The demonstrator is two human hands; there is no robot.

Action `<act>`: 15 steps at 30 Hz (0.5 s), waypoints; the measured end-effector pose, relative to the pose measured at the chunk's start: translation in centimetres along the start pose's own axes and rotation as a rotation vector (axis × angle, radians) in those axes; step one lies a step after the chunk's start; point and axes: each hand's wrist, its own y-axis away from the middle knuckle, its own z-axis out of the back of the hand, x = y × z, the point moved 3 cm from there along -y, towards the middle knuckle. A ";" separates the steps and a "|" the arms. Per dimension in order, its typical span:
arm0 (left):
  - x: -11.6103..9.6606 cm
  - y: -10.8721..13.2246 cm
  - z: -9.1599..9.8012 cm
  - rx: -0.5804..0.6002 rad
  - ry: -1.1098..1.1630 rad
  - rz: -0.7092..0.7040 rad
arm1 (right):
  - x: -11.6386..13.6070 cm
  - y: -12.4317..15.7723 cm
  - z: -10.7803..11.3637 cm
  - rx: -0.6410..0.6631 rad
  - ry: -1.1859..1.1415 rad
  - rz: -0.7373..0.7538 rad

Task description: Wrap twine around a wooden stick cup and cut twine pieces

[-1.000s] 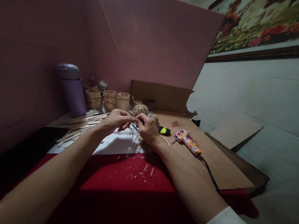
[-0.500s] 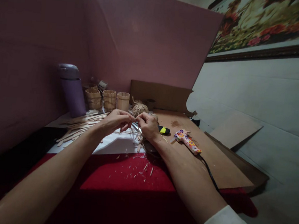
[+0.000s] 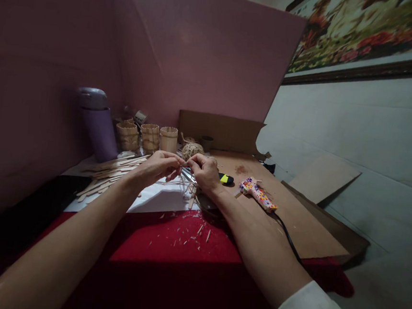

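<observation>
My left hand [image 3: 163,166] and my right hand [image 3: 204,174] meet fingertip to fingertip above the table, both closed in a pinch. Between them is a short bit of twine, mostly covered by the fingers. Loose strands of twine [image 3: 187,187] hang down below my hands. Just behind sits a ball of twine [image 3: 192,150]. A utility knife [image 3: 226,179] with a black and yellow handle lies right of my right hand. Under my right wrist a round dark object [image 3: 207,203] is partly hidden.
Wooden craft sticks [image 3: 108,177] lie on white paper at left. Behind them stand several stick-walled cups [image 3: 149,137] and a purple bottle [image 3: 99,133]. A flower-patterned glue gun [image 3: 258,193] with a cord rests on the brown board [image 3: 293,229]. Wood scraps [image 3: 199,231] dot the red cloth [image 3: 162,247].
My hands stay pinched together in nearly the same place. The whole view has shifted very slightly; nothing is picked up or let go.
</observation>
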 end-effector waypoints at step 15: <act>-1.7 0.2 2.7 -0.357 0.259 -0.117 | -2.4 -0.8 2.4 -0.182 0.394 -0.159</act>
